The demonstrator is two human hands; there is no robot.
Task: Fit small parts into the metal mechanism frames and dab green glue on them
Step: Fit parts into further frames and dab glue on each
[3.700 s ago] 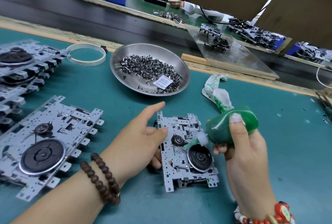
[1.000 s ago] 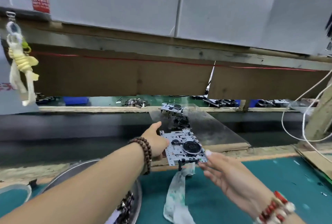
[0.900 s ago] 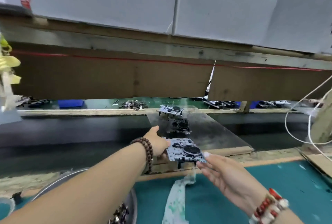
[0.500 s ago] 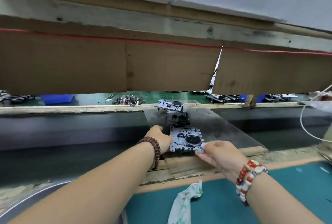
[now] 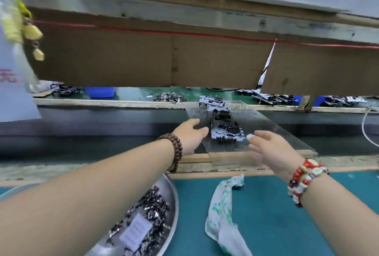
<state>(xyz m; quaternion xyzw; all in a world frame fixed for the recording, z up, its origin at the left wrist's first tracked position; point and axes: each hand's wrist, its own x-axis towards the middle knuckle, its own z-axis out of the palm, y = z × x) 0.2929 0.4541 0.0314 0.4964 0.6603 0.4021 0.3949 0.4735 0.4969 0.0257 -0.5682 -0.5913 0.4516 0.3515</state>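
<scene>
Head view: we see the mechanism frame (image 5: pixel 226 132) lying on the clear ramp (image 5: pixel 266 124), left hand (image 5: pixel 189 133) and right hand (image 5: pixel 270 149) beside it, each grip open, likely for passing on.

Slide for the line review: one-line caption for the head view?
Both open hands, left hand and right hand, flank a metal frame lying on the clear sheet.

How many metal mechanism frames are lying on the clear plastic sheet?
3, in a row on the clear plastic sheet: nearest metal mechanism frame between the open hands, middle frame behind it, farthest frame at the far edge. Overlap may hide more.
</scene>
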